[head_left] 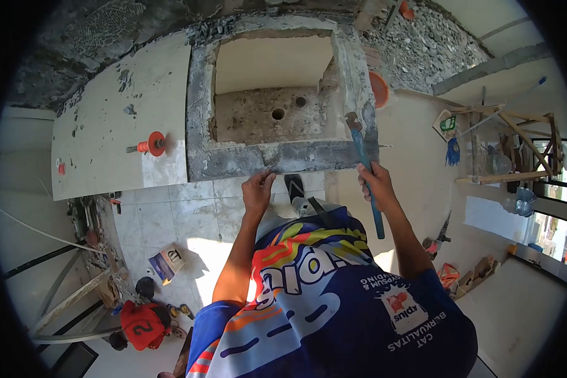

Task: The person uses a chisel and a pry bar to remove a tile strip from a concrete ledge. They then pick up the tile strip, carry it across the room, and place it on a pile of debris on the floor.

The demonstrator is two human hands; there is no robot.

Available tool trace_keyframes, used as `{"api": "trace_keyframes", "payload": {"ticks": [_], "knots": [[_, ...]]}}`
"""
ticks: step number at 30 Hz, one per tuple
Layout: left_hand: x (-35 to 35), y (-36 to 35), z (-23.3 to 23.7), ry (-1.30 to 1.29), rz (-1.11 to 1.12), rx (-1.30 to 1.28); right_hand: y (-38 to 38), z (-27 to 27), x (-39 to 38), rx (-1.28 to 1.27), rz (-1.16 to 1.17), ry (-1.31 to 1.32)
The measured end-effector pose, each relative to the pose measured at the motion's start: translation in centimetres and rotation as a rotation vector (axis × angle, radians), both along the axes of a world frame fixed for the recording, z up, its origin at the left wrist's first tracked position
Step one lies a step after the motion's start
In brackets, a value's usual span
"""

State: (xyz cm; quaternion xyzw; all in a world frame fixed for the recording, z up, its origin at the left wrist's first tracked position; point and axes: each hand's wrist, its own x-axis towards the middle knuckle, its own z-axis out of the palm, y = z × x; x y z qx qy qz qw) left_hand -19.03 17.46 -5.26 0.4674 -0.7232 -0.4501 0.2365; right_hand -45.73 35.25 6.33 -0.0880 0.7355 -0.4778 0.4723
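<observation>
My right hand [378,184] is wrapped round the blue handle of a hammer [363,148]. Its rusty metal head rests against the right rim of a rectangular opening in the rough concrete counter [283,155]. My left hand [257,191] is at the counter's front edge, thumb and fingers drawn together; whatever they may hold is too small to make out. To the left, a chisel with an orange hand guard [155,144] lies on the pale, dusty counter panel [107,126]. Through the opening, a dirty lower surface [252,120] with two round holes shows.
Rubble [422,47] is heaped at the back right, near an orange bowl [378,88]. A wooden frame [523,126] stands at right. On the tiled floor is a paint bucket [166,263]. A person in a red shirt [143,324] is low at the bottom left.
</observation>
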Motion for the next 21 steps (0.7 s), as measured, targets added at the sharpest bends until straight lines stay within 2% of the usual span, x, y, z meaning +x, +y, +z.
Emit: {"api": "trace_keyframes", "payload": {"ticks": [6, 9, 14, 18, 21], "knots": [[-2.3, -0.4, 1.0, 0.013, -0.196, -0.332, 9.8, -2.5, 1.1, 0.195, -0.387, 0.039], [-1.7, -1.5, 1.2, 0.015, -0.162, -0.277, 12.4, -3.2, 3.5, 0.207, -0.507, 0.015], [-3.0, -2.2, 2.0, -0.068, -0.253, -0.351, 13.9, -2.4, 6.3, 0.235, -0.487, 0.018], [-10.5, 1.7, 2.4, 0.182, -0.448, -0.061, 14.9, -0.5, 7.4, 0.192, -0.49, 0.062], [-15.1, 4.7, 2.4, 0.2, -0.561, -0.018, 15.7, 0.7, 7.5, 0.175, -0.468, 0.126]]}}
